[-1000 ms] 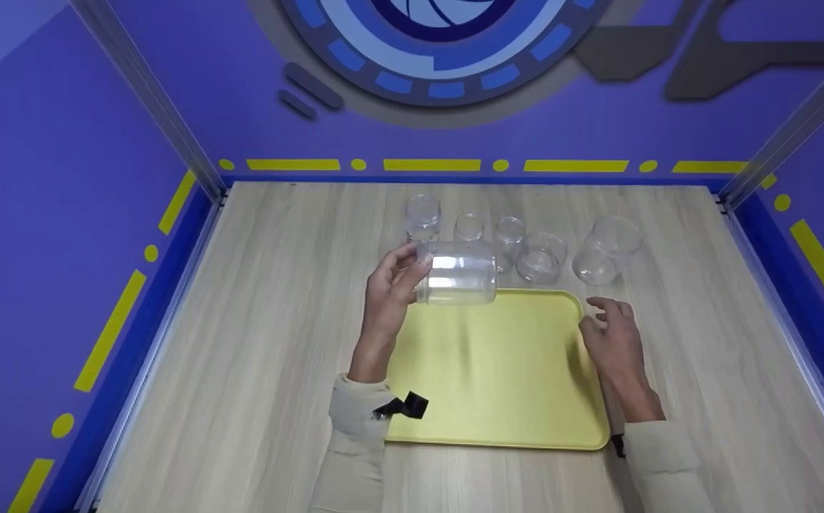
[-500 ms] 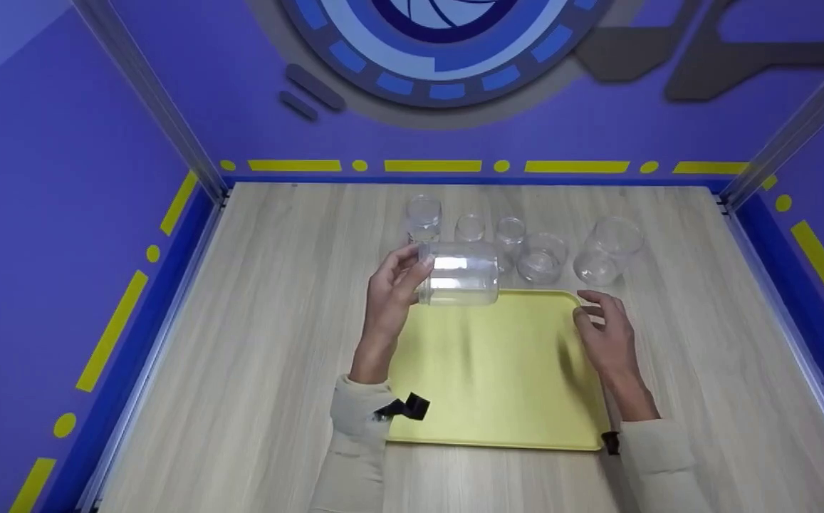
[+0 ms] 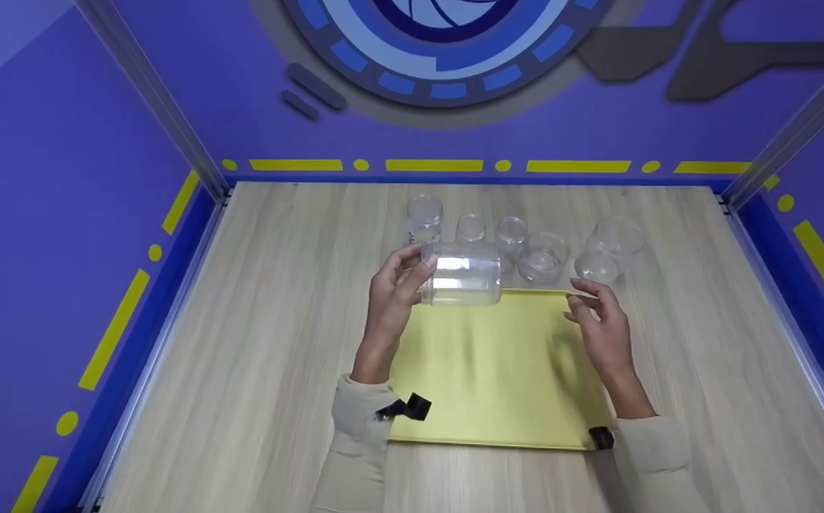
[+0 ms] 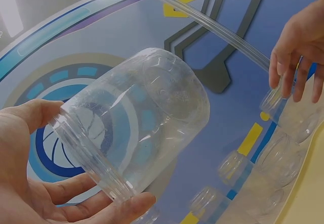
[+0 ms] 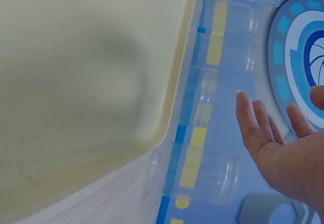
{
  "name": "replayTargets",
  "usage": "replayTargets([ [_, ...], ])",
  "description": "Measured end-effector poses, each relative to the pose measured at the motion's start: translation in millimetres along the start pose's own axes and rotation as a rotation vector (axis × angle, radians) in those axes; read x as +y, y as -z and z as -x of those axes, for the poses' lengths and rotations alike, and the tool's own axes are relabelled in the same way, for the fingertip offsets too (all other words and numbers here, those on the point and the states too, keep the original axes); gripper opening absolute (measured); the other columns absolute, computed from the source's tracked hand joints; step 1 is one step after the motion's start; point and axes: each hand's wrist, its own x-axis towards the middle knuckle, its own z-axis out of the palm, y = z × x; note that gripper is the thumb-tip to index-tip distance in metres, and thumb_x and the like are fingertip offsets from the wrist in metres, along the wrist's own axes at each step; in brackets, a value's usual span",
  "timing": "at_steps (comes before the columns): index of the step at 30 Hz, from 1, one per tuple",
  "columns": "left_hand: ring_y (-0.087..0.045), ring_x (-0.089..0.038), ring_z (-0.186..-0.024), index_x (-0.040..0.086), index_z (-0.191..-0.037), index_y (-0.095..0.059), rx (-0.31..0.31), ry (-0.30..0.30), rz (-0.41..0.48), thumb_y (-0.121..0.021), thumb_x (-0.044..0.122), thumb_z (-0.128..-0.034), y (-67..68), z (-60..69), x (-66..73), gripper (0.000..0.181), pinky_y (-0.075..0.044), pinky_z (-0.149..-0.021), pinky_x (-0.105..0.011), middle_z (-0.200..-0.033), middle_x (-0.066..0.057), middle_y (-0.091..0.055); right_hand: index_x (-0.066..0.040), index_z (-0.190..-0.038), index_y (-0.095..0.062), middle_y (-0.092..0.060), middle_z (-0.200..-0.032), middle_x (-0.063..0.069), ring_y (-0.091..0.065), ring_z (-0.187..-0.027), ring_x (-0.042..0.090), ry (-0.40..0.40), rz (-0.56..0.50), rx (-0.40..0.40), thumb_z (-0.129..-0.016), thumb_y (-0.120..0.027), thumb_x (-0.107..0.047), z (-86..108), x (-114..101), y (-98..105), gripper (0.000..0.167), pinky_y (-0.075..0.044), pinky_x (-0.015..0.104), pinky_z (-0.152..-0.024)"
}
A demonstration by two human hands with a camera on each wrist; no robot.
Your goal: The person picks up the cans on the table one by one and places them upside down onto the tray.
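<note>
A large clear plastic jar [image 3: 465,274] lies sideways in the air above the far edge of the yellow tray [image 3: 497,377]. My left hand [image 3: 392,292] grips it round its ridged neck, with thumb and fingers on either side of the rim in the left wrist view. The jar [image 4: 136,102] looks see-through, its base facing right. Over the tray's far right corner hovers my right hand [image 3: 605,324], fingers loosely bent and holding nothing. In the right wrist view that hand [image 5: 283,153] shows its fingers apart.
Behind the tray, several clear jars stand in a row: a tall one [image 3: 424,217] at left, a low wide one [image 3: 543,258], and a large one [image 3: 611,246] at right. Blue walls [image 3: 454,135] enclose the wooden table [image 3: 276,320] at the back and sides.
My right hand has moved left and a little farther from me, from beside the tray to over its far right corner. The left hand and its jar have hardly moved.
</note>
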Motion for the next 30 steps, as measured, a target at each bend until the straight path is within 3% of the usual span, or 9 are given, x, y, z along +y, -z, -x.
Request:
replayTargets([
  [9, -0.063, -0.030, -0.126, 0.000, -0.146, -0.057, 0.015, 0.013, 0.011, -0.070, 0.034, -0.0988, -2.0, -0.4, -0.4, 0.060, -0.060, -0.092, -0.046, -0.136, -0.017, -0.064, 0.008, -0.138, -0.057, -0.061, -0.135, 0.009, -0.063, -0.123, 0.028, 0.009, -0.170, -0.029, -0.109, -0.058, -0.011, 1.8, -20, -8, 0.035, -0.059, 0.035, -0.094],
  [18, -0.063, -0.029, -0.126, 0.002, -0.147, -0.057, 0.002, 0.009, 0.007, -0.070, 0.037, -0.0976, -2.7, 0.0, -1.8, 0.062, -0.059, -0.092, -0.045, -0.135, -0.015, -0.064, 0.014, -0.136, -0.057, -0.066, -0.131, 0.007, -0.066, -0.117, 0.021, 0.076, -0.276, -0.060, -0.107, -0.058, -0.004, 2.9, -39, -21, 0.033, -0.060, 0.038, -0.092],
  [30, -0.064, -0.028, -0.125, 0.002, -0.148, -0.056, -0.014, 0.004, -0.010, -0.067, 0.037, -0.0995, -2.7, 1.3, -3.1, 0.061, -0.058, -0.092, -0.045, -0.135, -0.015, -0.063, 0.014, -0.138, -0.055, -0.066, -0.133, 0.007, -0.065, -0.120, 0.023, 0.137, -0.297, -0.132, -0.107, -0.059, -0.005, 6.5, -55, -28, 0.036, -0.059, 0.039, -0.094],
])
